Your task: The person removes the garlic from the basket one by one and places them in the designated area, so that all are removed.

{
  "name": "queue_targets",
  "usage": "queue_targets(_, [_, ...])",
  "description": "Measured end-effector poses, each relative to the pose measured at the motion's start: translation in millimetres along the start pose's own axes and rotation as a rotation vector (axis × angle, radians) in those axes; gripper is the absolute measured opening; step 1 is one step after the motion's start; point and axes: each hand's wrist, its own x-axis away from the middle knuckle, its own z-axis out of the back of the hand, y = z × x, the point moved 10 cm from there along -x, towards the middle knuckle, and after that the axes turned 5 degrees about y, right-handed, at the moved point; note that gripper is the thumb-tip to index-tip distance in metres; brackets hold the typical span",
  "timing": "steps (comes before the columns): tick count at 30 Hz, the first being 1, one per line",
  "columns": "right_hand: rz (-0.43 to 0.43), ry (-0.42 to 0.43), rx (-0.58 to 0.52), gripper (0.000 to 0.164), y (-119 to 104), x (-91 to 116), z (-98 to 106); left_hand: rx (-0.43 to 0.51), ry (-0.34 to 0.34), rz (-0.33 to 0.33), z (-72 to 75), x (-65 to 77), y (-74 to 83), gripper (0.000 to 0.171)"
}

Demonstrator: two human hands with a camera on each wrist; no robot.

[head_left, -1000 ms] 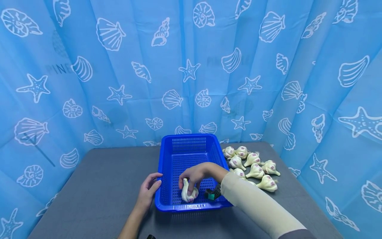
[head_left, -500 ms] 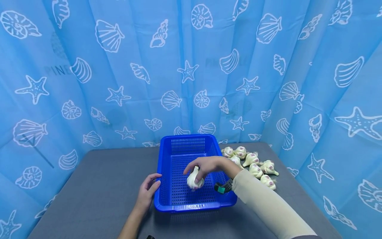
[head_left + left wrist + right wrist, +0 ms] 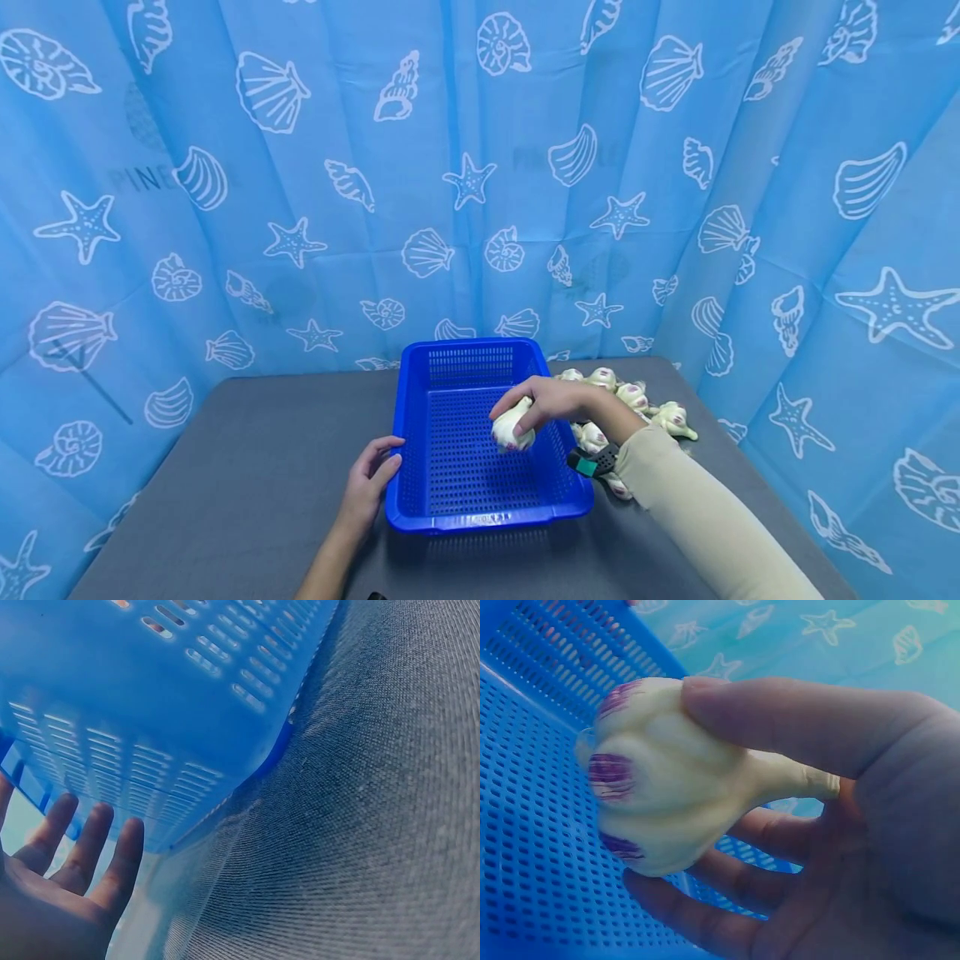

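My right hand (image 3: 546, 402) holds a garlic bulb (image 3: 513, 425) over the right part of a blue perforated plastic basket (image 3: 491, 521). In the right wrist view the thumb lies on top of the bulb (image 3: 671, 780) and the fingers support it from below. Purple streaks mark its white cloves, and its stem points toward the palm. At the basket's left rim, my left hand (image 3: 367, 482) rests with relaxed fingers. The left wrist view shows its fingers (image 3: 82, 847) nearly straight by the basket's outer wall (image 3: 135, 682).
Several garlic bulbs (image 3: 632, 394) lie on the grey tabletop (image 3: 300, 467) right of the basket, some hidden by the right forearm. A black wrist strap (image 3: 594, 460) is on the right wrist. A blue curtain (image 3: 465, 167) with white shells and starfish hangs behind.
My right hand has lifted the garlic bulb from low in the basket's front and carried it up and to the right. The left hand has stayed at the rim.
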Motion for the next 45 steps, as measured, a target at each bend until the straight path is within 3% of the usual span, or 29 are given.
queue_targets(7, [0.079, 0.067, -0.034, 0.044, -0.1, 13.0, 19.6, -0.002, -0.008, 0.012, -0.4, 1.2, -0.6, 0.026])
queue_targets(14, [0.123, 0.167, -0.056, 0.04, 1.0, 32.2, 42.9, 0.011, -0.009, 0.012, -1.0, 0.8, -1.4, 0.026])
queue_targets(22, [0.149, 0.361, 0.025, 0.047, 7.6, 60.7, 76.6, -0.009, 0.001, 0.019, -0.5, 0.8, -0.3, 0.026])
queue_targets(28, [0.138, 0.52, 0.01, 0.054, 23.4, 86.8, 99.5, -0.033, -0.003, 0.036, -1.1, 2.8, -0.2, 0.027])
queue_targets(38, [0.158, 0.673, -0.033, 0.051, 48.2, 128.6, 117.3, 0.01, -0.006, 0.018, -0.9, 1.1, 0.0, 0.026])
queue_targets(45, [0.084, 0.796, -0.008, 0.055, 72.2, 156.4, 127.4, 0.021, -0.002, 0.008, -0.7, 0.3, 0.5, 0.026])
